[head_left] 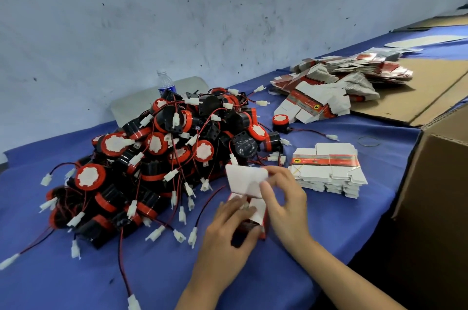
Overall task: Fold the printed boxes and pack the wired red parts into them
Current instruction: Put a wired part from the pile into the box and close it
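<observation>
Just on the near side of the heap of wired red parts (162, 157), a printed box (253, 218) is held by both hands low over the blue-covered table (76, 271).

Left hand (222, 233): wrapped round the box's body, its fingers laid across the two small white side flaps. Right hand (286, 198): thumb and fingers pinching the white lid flap (247, 179), which stands raised.

Whether a part already lies inside cannot be told.

Orientation: the box's long axis runs from the person toward the heap, tilted upward. Its open mouth faces the heap, and its other end lies under the left palm.

Step in hand, as judged: closing the top. For a clean close:
- Keep the side flaps pressed flat until the lid comes over them, then slide the left fingers out.
- Crease the lid's tuck edge before feeding it inside the wall.
- Keep any wire or white connector clear of the seam.

Right of the heap lies a stack of flat boxes (329, 170), ready for folding.
</observation>
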`<move>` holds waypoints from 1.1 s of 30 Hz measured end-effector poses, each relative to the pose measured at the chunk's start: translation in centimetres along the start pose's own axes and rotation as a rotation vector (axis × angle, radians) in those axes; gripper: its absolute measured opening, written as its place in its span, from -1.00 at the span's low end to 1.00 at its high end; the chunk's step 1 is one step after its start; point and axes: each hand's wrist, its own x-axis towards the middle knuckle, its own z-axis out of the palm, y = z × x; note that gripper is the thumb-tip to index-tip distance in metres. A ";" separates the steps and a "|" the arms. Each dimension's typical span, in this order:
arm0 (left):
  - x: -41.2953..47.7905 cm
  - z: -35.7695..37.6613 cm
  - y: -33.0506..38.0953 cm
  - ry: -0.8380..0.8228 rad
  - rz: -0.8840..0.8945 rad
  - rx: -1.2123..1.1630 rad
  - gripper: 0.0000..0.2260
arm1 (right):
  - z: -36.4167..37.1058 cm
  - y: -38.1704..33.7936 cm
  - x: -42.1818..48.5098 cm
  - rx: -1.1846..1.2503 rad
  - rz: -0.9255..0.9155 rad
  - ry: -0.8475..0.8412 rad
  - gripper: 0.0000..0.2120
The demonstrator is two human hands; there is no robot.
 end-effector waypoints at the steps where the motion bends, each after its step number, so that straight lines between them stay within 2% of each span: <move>1: 0.0 0.0 0.1 -0.025 0.029 -0.034 -0.78 | -0.2 -0.5 0.3 0.069 0.022 -0.013 -0.80; 4: 0.1 -0.1 0.2 -0.050 0.076 -0.085 -0.78 | -0.3 -1.7 0.9 0.242 0.082 -0.239 -0.56; 8: 0.0 -0.1 0.1 -0.021 0.114 -0.091 -0.78 | 0.3 -2.5 1.6 0.108 0.166 -0.305 -0.71; 12: 0.0 0.0 0.1 -0.014 0.125 -0.080 -0.81 | -0.3 -1.8 1.6 -0.153 0.094 -0.390 -0.78; 15: -0.1 -0.1 0.3 -0.026 0.116 -0.094 -0.84 | -0.8 -1.2 1.3 -0.252 0.105 -0.424 -0.77; 17: -0.2 -0.4 0.4 0.071 0.054 -0.128 -0.82 | -1.0 -0.7 0.4 -0.281 0.036 -0.435 -0.75; 20: -0.5 -0.8 -0.4 0.280 -0.153 -0.200 -0.58 | -0.9 0.2 -1.3 -0.407 -0.171 -0.474 -0.74; 22: -0.7 -1.0 -0.6 0.227 -0.218 -0.261 -0.59 | -1.0 0.7 -1.9 -0.474 -0.216 -0.503 -0.69; 25: -0.6 -1.0 -0.7 0.137 -0.207 -0.315 -0.68 | -1.3 0.6 -1.6 -0.486 -0.213 -0.558 -0.67; 33: -0.3 -1.3 -1.2 0.167 -0.209 -0.301 -0.76 | -2.3 0.3 -1.2 -0.622 -0.250 -0.774 -0.60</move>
